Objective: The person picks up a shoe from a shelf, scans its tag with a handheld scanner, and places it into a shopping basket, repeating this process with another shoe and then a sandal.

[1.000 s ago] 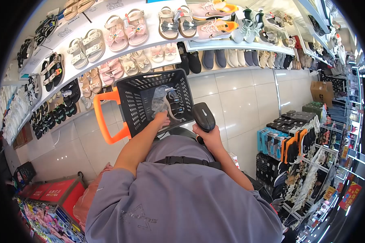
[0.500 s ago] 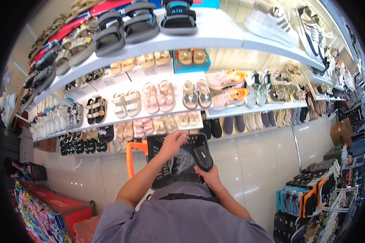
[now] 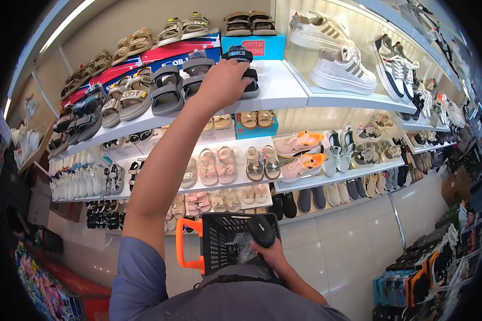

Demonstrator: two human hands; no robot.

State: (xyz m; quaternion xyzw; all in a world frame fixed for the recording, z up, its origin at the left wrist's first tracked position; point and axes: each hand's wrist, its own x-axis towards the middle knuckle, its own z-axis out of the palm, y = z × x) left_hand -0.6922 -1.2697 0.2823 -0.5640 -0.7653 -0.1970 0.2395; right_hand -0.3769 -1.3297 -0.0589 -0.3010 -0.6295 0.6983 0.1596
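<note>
My left hand [image 3: 225,83] is stretched up to the top shelf, its fingers curled over a black strapped sandal [image 3: 238,54] at the shelf's front edge; the hand hides part of that sandal. Grey sandals [image 3: 167,91] stand just left of it. Low in front of my body, my right hand [image 3: 271,252] grips what looks like a black barcode scanner [image 3: 261,231] with a small pale logo. Beneath the scanner is a black shopping basket [image 3: 211,235] with an orange handle [image 3: 180,243]. Clear plastic [image 3: 245,249] and dark items lie in the basket.
White shelves [image 3: 284,88] hold rows of footwear. White sneakers [image 3: 343,72] stand right of my left hand, with a turquoise shoebox [image 3: 253,47] behind it. Pink sandals [image 3: 217,166] sit on the shelf below. Boxed goods [image 3: 399,289] are on a rack at right, a red stand [image 3: 64,278] at left.
My left hand has moved from over the basket up to the sandal on the top shelf. The view has tilted upward. My right hand still holds the barcode scanner above the basket.
</note>
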